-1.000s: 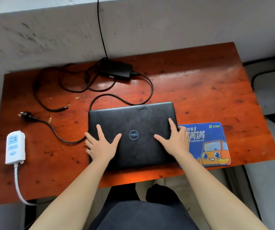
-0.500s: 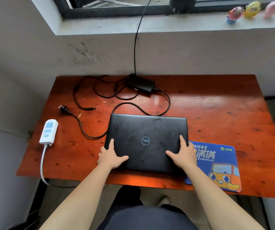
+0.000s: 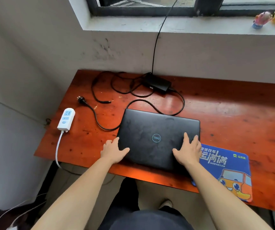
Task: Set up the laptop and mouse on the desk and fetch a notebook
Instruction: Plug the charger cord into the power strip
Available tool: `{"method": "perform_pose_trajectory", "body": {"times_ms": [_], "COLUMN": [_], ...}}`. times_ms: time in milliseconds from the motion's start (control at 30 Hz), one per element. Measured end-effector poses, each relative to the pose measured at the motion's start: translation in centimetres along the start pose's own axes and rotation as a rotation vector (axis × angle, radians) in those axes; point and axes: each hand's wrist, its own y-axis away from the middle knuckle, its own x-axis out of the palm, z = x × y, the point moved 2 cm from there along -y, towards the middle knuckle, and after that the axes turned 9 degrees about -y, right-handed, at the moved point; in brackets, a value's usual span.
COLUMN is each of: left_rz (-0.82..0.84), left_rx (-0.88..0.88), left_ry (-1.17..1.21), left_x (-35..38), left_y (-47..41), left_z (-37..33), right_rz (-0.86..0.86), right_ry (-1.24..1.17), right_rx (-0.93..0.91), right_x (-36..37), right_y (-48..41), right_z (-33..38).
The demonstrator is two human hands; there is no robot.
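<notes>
A closed black laptop lies flat on the red-brown wooden desk, near its front edge. My left hand grips the laptop's near left corner, thumb on the lid and fingers down the left side. My right hand lies flat on the lid's near right part, fingers spread toward the right edge. A blue mouse pad with an orange cartoon car sits just right of the laptop. No mouse or notebook is in view.
A black power adapter with looping cables lies at the back of the desk, its plug loose. A white power strip sits at the left edge. Small figurines stand on the window sill above.
The view has pulled back and tilted up, showing the window. Both hands slid toward the lid's near edge; my left hand shifted out to the left corner.
</notes>
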Motion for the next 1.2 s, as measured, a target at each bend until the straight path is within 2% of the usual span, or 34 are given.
{"method": "perform_pose_trajectory", "body": {"times_ms": [100, 200, 500, 700, 867, 1033, 1200], "left_rz": [-0.147, -0.204, -0.216, -0.217, -0.238, -0.273, -0.272], "left_rx": [0.044, 0.043, 0.037, 0.098, 0.201, 0.34, 0.326], "left_ry": [-0.119, -0.135, -0.089, -0.148, -0.17, -0.219, -0.272], "left_x": [-2.4, -4.9, -10.9, -13.3, -14.3, -14.8, -13.7], "left_y": [-1.0, -3.1, -11.4, -16.4, -19.7, -22.6, -25.1], "left_z": [2.5, 5.4, 14.1, 16.3, 13.3, 8.2, 5.4], "right_rz": [-0.01, 0.012, 0.128, 0.18, 0.202, 0.276, 0.317], "right_ry": [0.014, -0.001, 0.075, 0.069, 0.23, 0.399, 0.395], "right_rx": [-0.14, -0.211, -0.321, -0.361, -0.311, -0.272, -0.267], "right_x": [0.8, 2.2, 7.9, 10.8, 10.9, 9.6, 9.4], "right_y": [-0.1, -0.2, -1.3, -3.0, -4.7, -5.8, -5.8], "right_z": [4.8, 9.5, 24.1, 30.4, 31.2, 26.6, 22.8]}}
